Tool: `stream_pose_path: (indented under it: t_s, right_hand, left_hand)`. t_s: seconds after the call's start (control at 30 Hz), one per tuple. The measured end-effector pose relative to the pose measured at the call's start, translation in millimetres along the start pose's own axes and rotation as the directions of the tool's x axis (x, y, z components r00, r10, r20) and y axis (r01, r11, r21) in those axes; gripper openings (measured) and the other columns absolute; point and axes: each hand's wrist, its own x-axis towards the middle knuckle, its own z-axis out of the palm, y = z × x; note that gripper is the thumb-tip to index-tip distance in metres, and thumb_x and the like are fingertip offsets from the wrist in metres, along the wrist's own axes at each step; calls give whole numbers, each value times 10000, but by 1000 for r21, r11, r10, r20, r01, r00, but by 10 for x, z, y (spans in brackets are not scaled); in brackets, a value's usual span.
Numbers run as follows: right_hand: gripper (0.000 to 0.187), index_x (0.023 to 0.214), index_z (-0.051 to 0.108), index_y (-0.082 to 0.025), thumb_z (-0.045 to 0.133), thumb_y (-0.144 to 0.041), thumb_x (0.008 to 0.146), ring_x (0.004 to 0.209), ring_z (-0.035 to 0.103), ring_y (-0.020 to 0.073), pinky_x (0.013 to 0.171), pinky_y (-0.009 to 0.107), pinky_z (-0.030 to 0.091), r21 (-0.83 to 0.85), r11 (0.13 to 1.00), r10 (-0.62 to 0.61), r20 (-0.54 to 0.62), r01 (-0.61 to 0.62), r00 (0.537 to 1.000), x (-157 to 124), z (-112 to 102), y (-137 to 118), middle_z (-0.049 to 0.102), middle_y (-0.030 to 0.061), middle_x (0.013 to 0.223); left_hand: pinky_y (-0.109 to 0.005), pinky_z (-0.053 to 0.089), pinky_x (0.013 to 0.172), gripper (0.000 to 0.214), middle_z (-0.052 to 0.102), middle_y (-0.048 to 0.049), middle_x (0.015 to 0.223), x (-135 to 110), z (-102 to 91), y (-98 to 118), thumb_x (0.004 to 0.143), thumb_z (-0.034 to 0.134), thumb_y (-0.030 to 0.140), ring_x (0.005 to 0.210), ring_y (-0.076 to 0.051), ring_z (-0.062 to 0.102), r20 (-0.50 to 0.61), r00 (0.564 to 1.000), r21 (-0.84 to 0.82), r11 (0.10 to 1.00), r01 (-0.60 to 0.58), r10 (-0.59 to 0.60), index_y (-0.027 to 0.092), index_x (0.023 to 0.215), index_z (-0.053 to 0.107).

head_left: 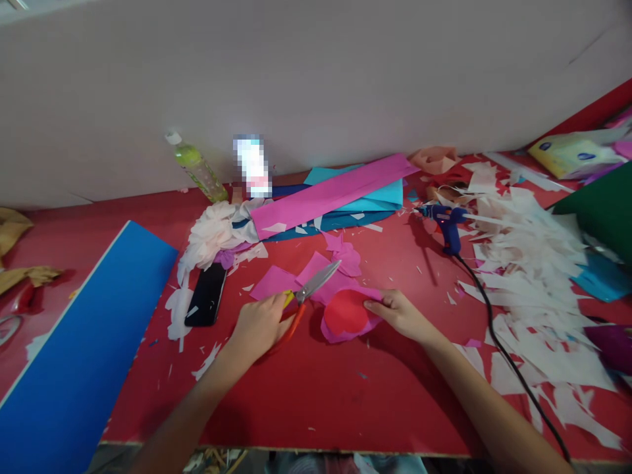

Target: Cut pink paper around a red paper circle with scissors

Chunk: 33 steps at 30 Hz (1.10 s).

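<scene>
My left hand (261, 326) is closed round the yellow and orange handles of a pair of scissors (316, 282), whose blades point up and to the right. Between thumb and fingers, my right hand (397, 314) pinches pink paper (368, 293) with a red rounded piece (347, 312) lying over it. The blades sit just above and left of this paper, apart from the red piece. Pink paper pieces (276, 282) lie on the red table under and beyond the scissors. Further back is a cut pink petal-like shape (344, 255).
A blue glue gun (447, 227) with a black cord stands right of centre beside heaped white paper scraps (533, 276). Folded pink and blue paper (336, 194) lies at the back. Left are a dark phone (206, 296), a bottle (197, 168), a white ruffled flower (212, 230) and a blue board (93, 349).
</scene>
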Motion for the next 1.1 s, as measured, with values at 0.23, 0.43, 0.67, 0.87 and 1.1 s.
stream_pose_path:
  t_s: [0.23, 0.43, 0.67, 0.87, 1.1]
  right_hand:
    - [375, 599, 459, -177, 491, -463, 841, 535, 297, 87, 503, 239, 279, 12, 1000, 15, 86, -16, 996, 35, 29, 71, 341, -47, 564]
    - [321, 707, 587, -154, 475, -409, 865, 568, 351, 95, 529, 232, 320, 6, 1000, 8, 193, -9, 981, 70, 107, 70, 424, -38, 600]
    - [284, 777, 632, -142, 476, -362, 867, 535, 350, 85, 488, 216, 297, -66, 997, -11, 284, 31, 959, 96, 238, -166, 444, -38, 588]
    - [284, 676, 598, -152, 510, -364, 844, 523, 337, 81, 490, 221, 296, -106, 991, -54, 253, 84, 966, 163, 222, -177, 435, -44, 574]
    - [281, 845, 651, -158, 633, -427, 765, 731, 564, 163, 668, 283, 451, 130, 990, 43, 87, -55, 995, 209, 264, -90, 636, 16, 790]
  left_hand:
    - [-363, 512, 705, 427, 679, -137, 1052, 72, 250, -193, 896, 425, 461, 962, -299, 649, -72, 973, 56, 973, 225, -221, 141, 1148, 555]
    - [-401, 503, 844, 338, 636, -157, 1148, -76, 108, -78, 900, 387, 287, 1070, -276, 595, -151, 967, -231, 958, 167, -205, 132, 1124, 588]
    - [-307, 494, 820, 411, 674, -105, 1069, -11, 151, 304, 824, 514, 314, 994, -212, 623, 119, 983, -948, 310, 71, 137, 132, 1189, 561]
    - [-242, 397, 578, 258, 588, -13, 707, 73, 271, 328, 823, 489, 370, 636, -134, 520, 151, 980, -968, 219, 119, 131, 130, 790, 576]
    - [-226, 222, 500, 341, 262, 65, 584, 133, 346, 288, 821, 451, 400, 549, -83, 264, 2, 1000, -932, 362, -5, 19, 201, 596, 291]
